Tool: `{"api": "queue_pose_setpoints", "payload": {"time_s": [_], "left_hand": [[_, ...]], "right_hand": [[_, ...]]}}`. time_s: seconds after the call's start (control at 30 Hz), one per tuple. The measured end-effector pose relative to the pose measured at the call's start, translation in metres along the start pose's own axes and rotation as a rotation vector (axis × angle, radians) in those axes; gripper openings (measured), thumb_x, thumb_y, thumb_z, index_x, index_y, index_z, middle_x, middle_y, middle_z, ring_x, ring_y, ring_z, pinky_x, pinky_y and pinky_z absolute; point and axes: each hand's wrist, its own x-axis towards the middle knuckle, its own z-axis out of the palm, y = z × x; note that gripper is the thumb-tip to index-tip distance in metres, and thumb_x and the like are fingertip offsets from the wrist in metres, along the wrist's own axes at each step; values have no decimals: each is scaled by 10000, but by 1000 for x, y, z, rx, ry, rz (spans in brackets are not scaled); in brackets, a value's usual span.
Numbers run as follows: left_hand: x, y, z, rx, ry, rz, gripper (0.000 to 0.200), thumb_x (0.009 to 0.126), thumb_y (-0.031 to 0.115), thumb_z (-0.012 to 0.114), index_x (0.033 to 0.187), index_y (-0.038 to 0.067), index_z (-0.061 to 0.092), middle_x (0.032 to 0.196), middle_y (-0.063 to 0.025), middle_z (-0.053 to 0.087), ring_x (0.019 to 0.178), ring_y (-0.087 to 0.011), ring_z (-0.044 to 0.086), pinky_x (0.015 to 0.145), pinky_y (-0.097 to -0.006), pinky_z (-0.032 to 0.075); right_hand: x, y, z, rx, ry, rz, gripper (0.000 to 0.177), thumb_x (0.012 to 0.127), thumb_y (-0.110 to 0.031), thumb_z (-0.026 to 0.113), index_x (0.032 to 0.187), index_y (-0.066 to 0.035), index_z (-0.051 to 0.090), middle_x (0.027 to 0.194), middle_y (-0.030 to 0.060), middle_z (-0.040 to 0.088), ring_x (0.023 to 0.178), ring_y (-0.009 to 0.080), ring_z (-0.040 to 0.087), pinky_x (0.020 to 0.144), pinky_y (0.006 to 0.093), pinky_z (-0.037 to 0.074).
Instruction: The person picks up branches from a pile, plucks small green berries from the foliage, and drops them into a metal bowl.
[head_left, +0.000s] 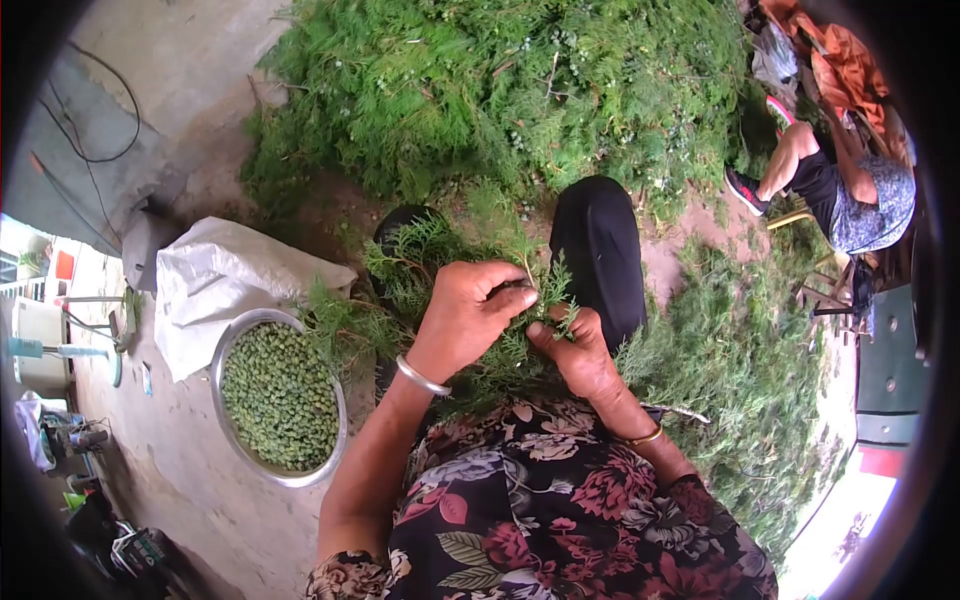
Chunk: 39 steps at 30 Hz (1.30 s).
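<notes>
Over my lap, my left hand (475, 305), with a silver bangle on its wrist, has thumb and fingers drawn together in a pinch. What lies between those fingertips is too small to make out. Close beside it, my right hand (582, 362) grips a green evergreen sprig (562, 285) with flat, scaly leaves; a gold bangle circles that wrist. More cut evergreen branches (415, 250) lie across my legs and under both hands. To the left, a metal basin (345, 425) on the ground holds many small green cones (278, 395).
A large heap of evergreen branches (500, 90) rises in front of me. Loose greenery (730, 400) spreads on the right. A white sack (230, 285) lies behind the basin. At the upper right sits another person (870, 205). Cables (100, 155) and a fan (75, 350) are at left.
</notes>
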Motion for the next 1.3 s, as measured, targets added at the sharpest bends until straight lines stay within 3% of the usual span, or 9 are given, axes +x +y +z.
{"api": "queue_pose_setpoints", "payload": {"time_s": [0.2,0.4,0.53,0.67,0.73,0.87,1.0,1.27,1.3], "left_hand": [[-9,-6,11,198,308,106,72,810,10,657,818,-39,604,644,-23,585,547,-66,530,501,-237,424],[-17,4,13,-565,532,-272,91,880,78,604,818,12,600,602,17,520,467,-41,441,381,-187,320],[-16,-10,-47,-886,652,-171,91,890,110,577,868,23,561,692,-71,558,509,-96,479,377,-189,324],[-25,34,-36,-949,373,-225,125,787,-41,544,908,-14,555,808,-154,597,533,-104,490,399,-185,338],[-26,33,-14,-761,296,-187,119,782,-36,570,901,-28,565,765,-130,597,548,-91,499,404,-183,333],[-19,12,21,233,240,91,222,721,47,752,852,-32,592,687,-80,620,565,-123,552,532,-251,446],[-20,0,25,298,233,38,187,736,55,721,843,-26,591,720,-157,623,600,-252,618,562,-315,468],[-17,3,22,414,154,162,105,799,46,645,820,-36,582,660,-126,598,506,-212,546,490,-305,425],[-19,11,21,83,193,-122,99,820,56,629,808,-30,581,656,-96,586,481,-170,506,459,-269,387]], "right_hand": [[6,23,1,14,72,-102,219,811,-136,731,947,-5,622,743,-23,493,713,62,405,675,235,394],[5,2,12,221,55,22,184,808,-121,732,869,-13,595,750,-19,485,744,53,441,743,214,405],[-1,5,5,520,-49,146,222,788,-23,715,744,-36,497,726,-6,454,648,95,411,658,230,391],[8,10,7,-446,187,-558,198,788,6,696,723,-27,512,674,-2,393,560,83,339,464,290,325],[7,4,12,83,66,-16,203,796,-34,704,698,2,531,603,28,371,546,92,341,446,311,316],[13,28,17,-25,64,-166,237,699,76,621,540,33,451,570,159,478,532,133,475,445,358,299],[10,12,14,-125,21,-137,86,655,75,565,733,49,589,690,265,561,609,397,568,549,406,443],[8,-2,8,-243,-41,-293,288,635,76,525,914,39,586,738,267,580,779,447,593,614,433,480],[8,-4,6,-240,-67,-304,297,630,81,521,916,40,589,765,265,594,807,445,595,637,424,493]]}}
